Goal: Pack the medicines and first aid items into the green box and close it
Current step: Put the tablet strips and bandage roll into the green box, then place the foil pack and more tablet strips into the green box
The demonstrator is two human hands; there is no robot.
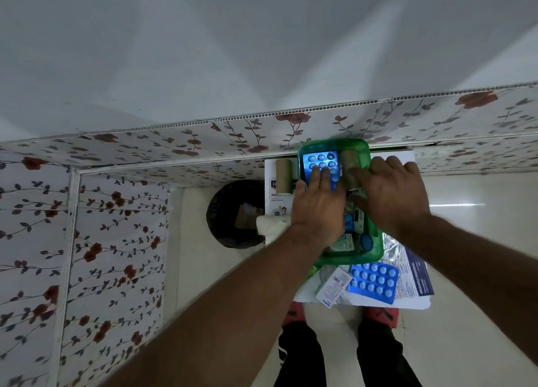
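there is one view only, from a wide-angle camera worn on the person's head. it looks forward and steeply down, so the person's own legs and feet show at the bottom edge and both forearms run up from the lower corners toward the middle. the small white table (pixel 419 302) sits a little right of centre, seen almost from straight above and at arm's length. the left hand (pixel 317 209) and right hand (pixel 393 194) meet over the green box (pixel 375 250) near the middle of the frame. the wide lens bends the flowered wall panels (pixel 116 241) on the left and across the top; the plain wall fills the upper part.
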